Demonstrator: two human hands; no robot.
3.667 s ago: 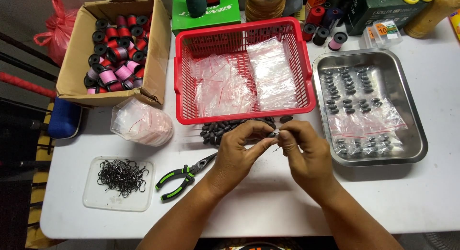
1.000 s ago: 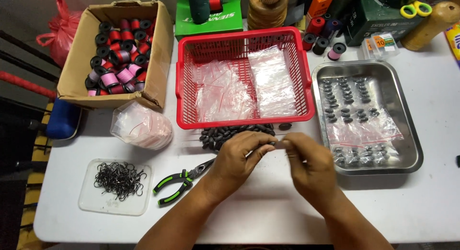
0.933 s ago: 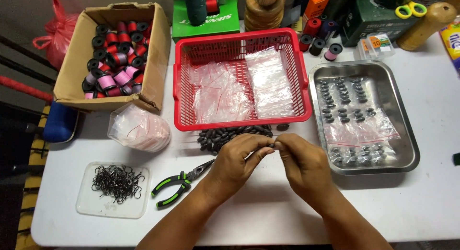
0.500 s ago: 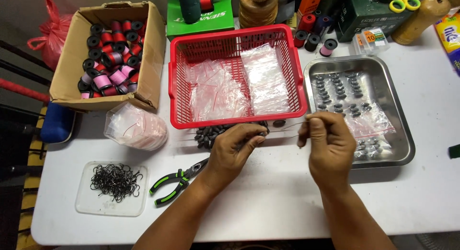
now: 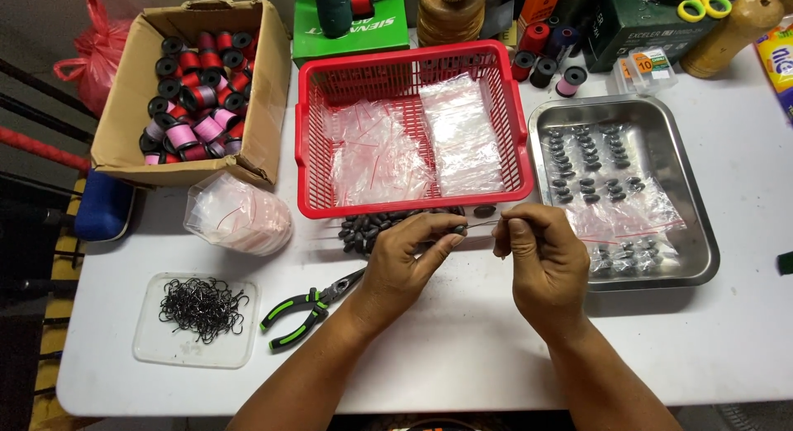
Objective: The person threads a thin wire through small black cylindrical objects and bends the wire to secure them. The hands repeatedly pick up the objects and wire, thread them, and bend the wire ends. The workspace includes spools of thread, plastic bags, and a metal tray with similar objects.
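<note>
Above the white counter (image 5: 462, 357), the left hand (image 5: 405, 258) pinches 1 dark sinker (image 5: 457, 228); the right hand (image 5: 541, 262) grips what seems a thin line (image 5: 483, 224) entering it. Finished bags (image 5: 615, 224) lie in the steel tray (image 5: 702, 258); a sinker pile (image 5: 372, 227) awaits.

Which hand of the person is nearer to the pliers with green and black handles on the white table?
The left hand is nearer: the pliers with green and black handles lie just beside its wrist, on its outer side. The right hand is farther, on the other side of the left hand.
</note>
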